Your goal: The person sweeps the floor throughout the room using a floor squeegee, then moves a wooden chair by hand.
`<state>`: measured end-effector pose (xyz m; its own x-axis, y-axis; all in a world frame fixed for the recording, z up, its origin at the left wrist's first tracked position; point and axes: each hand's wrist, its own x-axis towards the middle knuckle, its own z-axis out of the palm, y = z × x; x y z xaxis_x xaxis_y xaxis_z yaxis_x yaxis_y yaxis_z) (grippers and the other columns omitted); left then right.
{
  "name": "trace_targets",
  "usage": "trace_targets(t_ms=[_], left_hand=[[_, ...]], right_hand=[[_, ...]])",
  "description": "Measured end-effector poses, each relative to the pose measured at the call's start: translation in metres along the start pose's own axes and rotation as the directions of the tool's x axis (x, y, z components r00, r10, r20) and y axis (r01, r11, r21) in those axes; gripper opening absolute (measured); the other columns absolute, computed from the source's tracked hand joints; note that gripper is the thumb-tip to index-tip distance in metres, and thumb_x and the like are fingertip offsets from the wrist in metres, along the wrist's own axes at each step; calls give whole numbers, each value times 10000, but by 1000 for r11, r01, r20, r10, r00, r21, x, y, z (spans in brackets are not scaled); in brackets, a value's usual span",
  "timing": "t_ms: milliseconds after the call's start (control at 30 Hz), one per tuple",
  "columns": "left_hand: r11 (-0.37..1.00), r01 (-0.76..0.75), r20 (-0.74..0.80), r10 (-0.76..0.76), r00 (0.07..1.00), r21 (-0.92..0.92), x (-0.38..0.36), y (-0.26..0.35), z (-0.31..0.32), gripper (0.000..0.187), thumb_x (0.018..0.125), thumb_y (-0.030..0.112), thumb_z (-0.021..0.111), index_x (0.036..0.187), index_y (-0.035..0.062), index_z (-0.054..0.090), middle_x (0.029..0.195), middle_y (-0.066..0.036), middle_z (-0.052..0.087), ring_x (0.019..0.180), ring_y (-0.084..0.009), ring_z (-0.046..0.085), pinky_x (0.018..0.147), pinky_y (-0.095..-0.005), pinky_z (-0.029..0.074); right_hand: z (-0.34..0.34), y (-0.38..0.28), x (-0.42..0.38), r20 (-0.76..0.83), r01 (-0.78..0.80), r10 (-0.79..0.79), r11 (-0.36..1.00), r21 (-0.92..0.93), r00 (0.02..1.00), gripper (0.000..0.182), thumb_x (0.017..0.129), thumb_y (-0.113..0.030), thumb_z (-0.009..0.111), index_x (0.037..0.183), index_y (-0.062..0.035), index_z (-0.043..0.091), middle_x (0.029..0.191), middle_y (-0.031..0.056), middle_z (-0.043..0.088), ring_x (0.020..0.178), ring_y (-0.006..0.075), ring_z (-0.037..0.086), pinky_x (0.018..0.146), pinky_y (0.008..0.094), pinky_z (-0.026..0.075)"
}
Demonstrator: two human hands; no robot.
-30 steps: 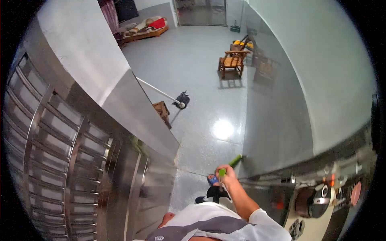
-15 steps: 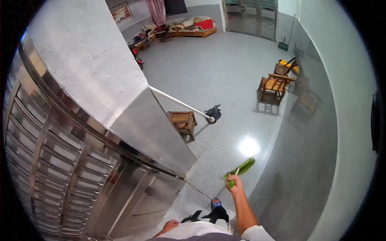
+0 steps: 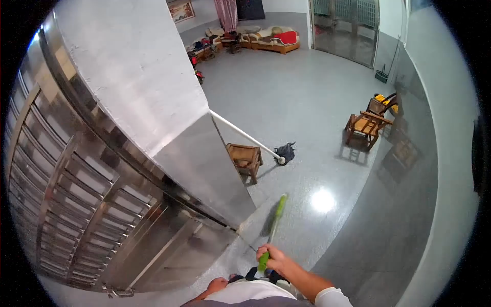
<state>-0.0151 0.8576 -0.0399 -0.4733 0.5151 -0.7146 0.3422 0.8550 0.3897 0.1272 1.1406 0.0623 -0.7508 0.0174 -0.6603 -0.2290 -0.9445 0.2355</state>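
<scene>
My right hand (image 3: 271, 256) is closed around the green handle of a broom-like tool (image 3: 279, 212), whose pale shaft runs up to a long green head over the grey floor. At the bottom, close against my white shirt, is my left hand (image 3: 217, 284); its fingers are too small and hidden to read. Beyond the tool's head, a dark bag (image 3: 285, 152) lies on the floor at the end of a white pole (image 3: 243, 133).
A wooden stool (image 3: 245, 159) stands by the pillar (image 3: 204, 158). On my left is a metal gate (image 3: 97, 204). Wooden chairs (image 3: 365, 128) stand near the right wall. Farther back are a sofa (image 3: 271, 41) and a metal door (image 3: 345, 30).
My right hand has moved left and down with the green tool, whose head swung left and now points away from me. The view has shifted, so the room appears farther right.
</scene>
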Motion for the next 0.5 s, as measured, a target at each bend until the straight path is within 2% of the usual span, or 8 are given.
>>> trace_targets(t_ms=[100,167,200,233,267,300,433,500], left_hand=[[999,-18,-2,18,1000,26,5,-11,1,264,706,287,524,822,70,620,814,-139,604,786,-254,579,699,-327,439],[987,58,15,-56,998,-152,9,-19,7,259,709,280,518,812,67,623,833,-142,602,796,-252,577,706,-324,439],[997,-10,-25,8,1000,-80,11,-21,8,257,716,274,507,810,64,623,838,-134,603,787,-244,578,706,-319,436],[996,-16,-14,15,1000,-91,10,-22,10,257,716,274,507,810,64,623,838,-134,603,787,-244,578,706,-319,436],[991,-59,-45,54,998,-123,9,-23,11,254,718,268,506,808,60,621,840,-134,602,785,-240,579,706,-318,436],[983,-102,-80,91,993,-151,10,-25,13,251,721,263,505,806,56,620,842,-134,601,784,-235,580,706,-317,436],[994,-79,-133,68,989,-77,12,-29,21,242,719,264,539,785,46,621,788,-135,602,765,-232,584,681,-307,440],[985,-99,-171,75,982,-141,17,-45,32,247,721,269,541,779,43,623,764,-134,603,749,-235,585,674,-308,441]], right_hand=[[-12,16,3,77,-123,116,989,86,990,187,763,-36,412,592,-82,355,491,-23,353,411,92,354,428,241,339],[-21,14,10,103,-242,238,970,27,966,148,763,-36,402,624,-53,355,499,-23,371,397,83,358,414,221,341],[-48,18,25,223,108,-37,942,-317,974,116,766,-35,394,653,-22,375,502,-19,387,401,75,391,410,203,351],[-55,11,32,210,113,-45,939,-324,977,116,766,-35,394,653,-22,375,502,-19,387,401,75,391,410,203,351],[-59,4,35,126,-188,200,977,-103,972,93,770,-36,391,682,-7,392,508,-14,395,416,76,412,416,207,360],[-65,-1,41,107,-455,443,879,144,890,80,774,-38,389,710,7,409,514,-8,404,430,77,434,422,210,369],[-60,-37,21,24,-410,412,898,163,911,133,795,-78,424,831,51,430,513,-4,416,396,85,436,392,205,357],[-53,-66,-2,-53,-344,360,918,197,931,160,799,-86,434,874,55,430,495,0,415,374,84,430,359,195,336]])
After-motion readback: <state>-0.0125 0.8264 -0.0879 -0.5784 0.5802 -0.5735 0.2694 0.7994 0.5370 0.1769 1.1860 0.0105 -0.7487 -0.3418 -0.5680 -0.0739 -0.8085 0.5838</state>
